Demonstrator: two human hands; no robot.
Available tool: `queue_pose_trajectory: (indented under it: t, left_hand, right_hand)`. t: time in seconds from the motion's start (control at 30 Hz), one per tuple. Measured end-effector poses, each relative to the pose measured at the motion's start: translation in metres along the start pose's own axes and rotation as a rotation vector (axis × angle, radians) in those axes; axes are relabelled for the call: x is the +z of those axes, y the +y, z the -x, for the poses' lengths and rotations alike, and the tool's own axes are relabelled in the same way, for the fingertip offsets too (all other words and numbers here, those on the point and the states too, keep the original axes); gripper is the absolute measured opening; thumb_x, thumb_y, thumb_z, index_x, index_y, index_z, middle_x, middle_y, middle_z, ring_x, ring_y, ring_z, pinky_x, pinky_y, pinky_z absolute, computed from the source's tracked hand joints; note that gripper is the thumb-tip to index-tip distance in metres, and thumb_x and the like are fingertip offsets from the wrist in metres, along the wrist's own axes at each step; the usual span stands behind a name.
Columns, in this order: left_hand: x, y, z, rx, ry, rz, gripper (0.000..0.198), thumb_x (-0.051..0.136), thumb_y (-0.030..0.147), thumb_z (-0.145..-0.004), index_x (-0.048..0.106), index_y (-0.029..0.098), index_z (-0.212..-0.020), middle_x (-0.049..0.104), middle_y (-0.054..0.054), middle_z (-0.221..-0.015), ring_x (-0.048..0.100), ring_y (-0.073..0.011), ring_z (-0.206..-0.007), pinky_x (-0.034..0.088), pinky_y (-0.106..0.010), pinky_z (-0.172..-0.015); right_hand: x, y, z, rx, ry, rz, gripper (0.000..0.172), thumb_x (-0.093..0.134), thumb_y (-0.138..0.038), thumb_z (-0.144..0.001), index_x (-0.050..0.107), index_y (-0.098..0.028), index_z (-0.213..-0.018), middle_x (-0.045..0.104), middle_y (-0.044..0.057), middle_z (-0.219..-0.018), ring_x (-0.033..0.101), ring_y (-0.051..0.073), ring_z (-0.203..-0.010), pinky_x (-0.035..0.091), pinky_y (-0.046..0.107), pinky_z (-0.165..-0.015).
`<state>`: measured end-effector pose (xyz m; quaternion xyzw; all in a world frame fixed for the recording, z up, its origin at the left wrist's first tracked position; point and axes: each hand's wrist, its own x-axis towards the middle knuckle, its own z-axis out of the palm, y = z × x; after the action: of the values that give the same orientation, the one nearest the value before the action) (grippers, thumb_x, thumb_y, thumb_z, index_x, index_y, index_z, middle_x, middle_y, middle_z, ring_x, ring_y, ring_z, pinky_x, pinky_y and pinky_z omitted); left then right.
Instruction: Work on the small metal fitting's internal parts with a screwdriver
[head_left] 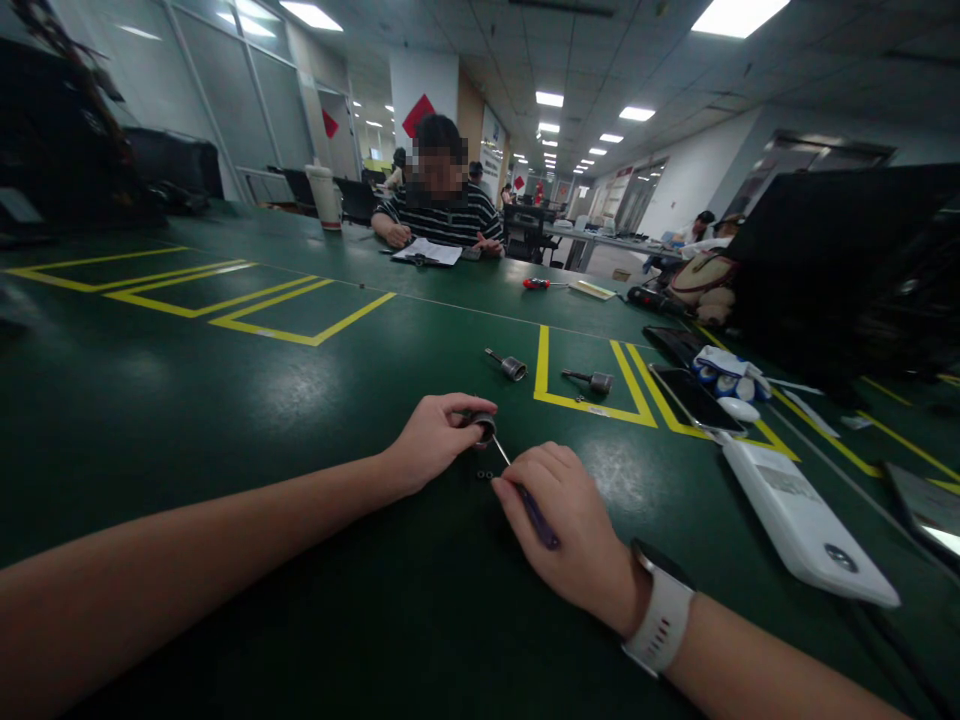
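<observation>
My left hand (439, 440) is closed around a dark metal hole saw (486, 428), its round open mouth turned toward me. A screwdriver (538, 522) with a purple handle is gripped in my right hand (559, 510). Its thin shaft reaches up to the mouth of the hole saw; whether the tip touches inside, I cannot tell. Two small metal rings (484, 475) lie on the table just below. Farther off rest a second hole saw (513, 368) and a third hole saw (600, 382), both on their sides with shanks pointing left.
The green table (187, 420) carries yellow tape outlines (315, 340). On the right are a phone (697, 398), a white power bank (810, 520) and gloves (727, 372). A red screwdriver (535, 284) lies farther back. Across the table a person (439, 215) sits at a clipboard (427, 252), near a cup (325, 198).
</observation>
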<state>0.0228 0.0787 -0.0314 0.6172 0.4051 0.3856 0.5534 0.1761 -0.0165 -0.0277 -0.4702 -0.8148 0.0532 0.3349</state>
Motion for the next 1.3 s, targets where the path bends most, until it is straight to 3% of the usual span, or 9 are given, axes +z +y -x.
queue_pose_trajectory:
  t: [0.13, 0.27, 0.4, 0.63, 0.9, 1.17, 1.3]
  left_hand:
    - [-0.001, -0.003, -0.002, -0.002, 0.036, 0.032, 0.028, 0.060, 0.006, -0.070, 0.063, 0.011, -0.098, 0.067, -0.005, -0.091, 0.064, -0.0142, -0.076, 0.054, -0.034, -0.076]
    - [-0.003, -0.005, -0.005, 0.034, 0.093, 0.079, 0.038, 0.065, 0.004, -0.065, 0.059, 0.013, -0.101, 0.064, -0.007, -0.104, 0.063, -0.0170, -0.089, 0.051, -0.036, -0.084]
    - [-0.004, -0.004, -0.007, 0.045, 0.101, 0.132, 0.040, 0.066, 0.000, -0.063, 0.059, 0.014, -0.099, 0.064, -0.006, -0.103, 0.061, -0.0166, -0.095, 0.047, -0.036, -0.091]
    - [-0.004, -0.003, -0.006, 0.041, 0.101, 0.167, 0.040, 0.068, 0.004, -0.063, 0.060, 0.014, -0.101, 0.064, -0.005, -0.103, 0.060, -0.0167, -0.094, 0.047, -0.036, -0.090]
    - [-0.003, -0.001, -0.007, -0.006, 0.084, 0.211, 0.039, 0.067, 0.002, -0.064, 0.061, 0.013, -0.101, 0.067, -0.004, -0.099, 0.062, -0.0147, -0.090, 0.046, -0.034, -0.091]
    - [-0.003, 0.000, -0.006, -0.037, 0.076, 0.237, 0.041, 0.067, 0.000, -0.063, 0.062, 0.013, -0.102, 0.068, -0.004, -0.096, 0.062, -0.0148, -0.090, 0.047, -0.034, -0.090]
    - [-0.003, -0.002, -0.007, -0.014, 0.070, 0.244, 0.041, 0.067, 0.001, -0.063, 0.062, 0.013, -0.102, 0.068, -0.004, -0.098, 0.062, -0.0147, -0.090, 0.048, -0.032, -0.088]
  right_hand:
    - [-0.004, 0.004, -0.001, 0.190, 0.115, -0.322, 0.019, 0.046, -0.028, -0.089, 0.061, -0.017, -0.093, 0.063, 0.005, -0.087, 0.057, 0.018, -0.081, 0.042, 0.034, -0.073]
    - [0.000, 0.019, -0.006, 0.475, 0.046, -0.726, 0.031, 0.047, -0.040, -0.088, 0.065, -0.016, -0.080, 0.067, 0.005, -0.077, 0.062, 0.018, -0.076, 0.046, 0.033, -0.072]
    - [0.004, 0.028, -0.007, 0.568, 0.054, -0.923, 0.034, 0.049, -0.043, -0.086, 0.065, -0.016, -0.072, 0.065, 0.002, -0.064, 0.060, 0.016, -0.064, 0.046, 0.030, -0.065]
    - [0.003, 0.026, -0.006, 0.589, 0.069, -0.883, 0.034, 0.048, -0.040, -0.086, 0.065, -0.015, -0.070, 0.064, 0.002, -0.062, 0.060, 0.015, -0.063, 0.046, 0.029, -0.063]
    - [-0.005, 0.013, -0.011, 0.615, 0.053, -0.662, 0.033, 0.047, -0.034, -0.083, 0.064, -0.014, -0.063, 0.063, 0.004, -0.058, 0.060, 0.015, -0.058, 0.045, 0.028, -0.057]
    - [0.000, 0.021, -0.014, 0.728, 0.090, -0.798, 0.032, 0.048, -0.036, -0.083, 0.064, -0.014, -0.065, 0.064, 0.004, -0.058, 0.061, 0.016, -0.058, 0.047, 0.029, -0.057]
    - [-0.009, 0.010, -0.016, 0.667, -0.001, -0.583, 0.034, 0.043, -0.034, -0.085, 0.062, -0.015, -0.064, 0.063, 0.004, -0.057, 0.060, 0.015, -0.055, 0.045, 0.028, -0.054]
